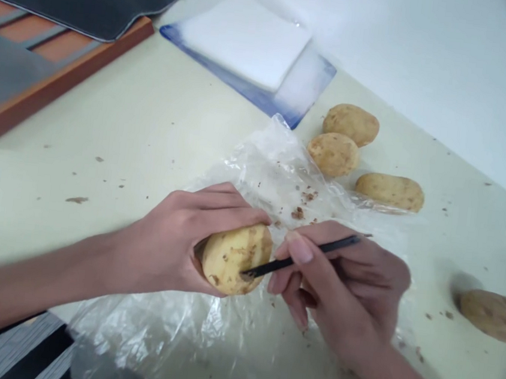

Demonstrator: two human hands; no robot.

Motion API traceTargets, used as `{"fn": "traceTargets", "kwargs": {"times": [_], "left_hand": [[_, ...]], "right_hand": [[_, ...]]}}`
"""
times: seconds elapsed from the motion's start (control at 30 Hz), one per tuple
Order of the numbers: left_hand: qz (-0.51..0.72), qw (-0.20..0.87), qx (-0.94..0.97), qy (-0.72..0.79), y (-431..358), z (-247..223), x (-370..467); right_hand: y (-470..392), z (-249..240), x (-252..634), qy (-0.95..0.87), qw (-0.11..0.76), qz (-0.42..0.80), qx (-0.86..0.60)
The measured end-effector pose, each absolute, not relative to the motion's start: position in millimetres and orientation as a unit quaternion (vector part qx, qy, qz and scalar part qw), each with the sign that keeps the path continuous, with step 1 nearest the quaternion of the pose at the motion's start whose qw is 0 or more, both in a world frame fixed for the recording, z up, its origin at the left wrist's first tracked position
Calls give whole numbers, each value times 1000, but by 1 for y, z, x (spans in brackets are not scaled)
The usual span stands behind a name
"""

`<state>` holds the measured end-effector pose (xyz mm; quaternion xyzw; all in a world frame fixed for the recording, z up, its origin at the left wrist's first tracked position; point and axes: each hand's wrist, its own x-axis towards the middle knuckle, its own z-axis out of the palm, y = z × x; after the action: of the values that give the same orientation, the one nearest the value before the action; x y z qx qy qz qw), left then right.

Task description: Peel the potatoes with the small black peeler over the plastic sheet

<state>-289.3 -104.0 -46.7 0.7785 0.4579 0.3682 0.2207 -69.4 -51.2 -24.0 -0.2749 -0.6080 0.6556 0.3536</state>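
Your right hand pinches a black tool, tip touching the potato just left of that hand; your left hand wraps the potato firmly. I'd use short, shallow strokes, tip angled off your left hand, rotating the potato between passes

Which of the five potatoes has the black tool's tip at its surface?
The potato in the left hand, where the right hand points the tool; the other four potatoes lie unheld.
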Motion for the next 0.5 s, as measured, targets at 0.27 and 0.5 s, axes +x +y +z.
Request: {"fn": "traceTargets", "kwargs": {"times": [0.27,0.5], "left_hand": [[346,219,783,468,-106,-47,-291],[359,210,786,458,-105,-48,-291]], "right_hand": [[-54,-19,-66,-598,380,648,-281],[-47,-22,-70,-628,398,592,-313]]}}
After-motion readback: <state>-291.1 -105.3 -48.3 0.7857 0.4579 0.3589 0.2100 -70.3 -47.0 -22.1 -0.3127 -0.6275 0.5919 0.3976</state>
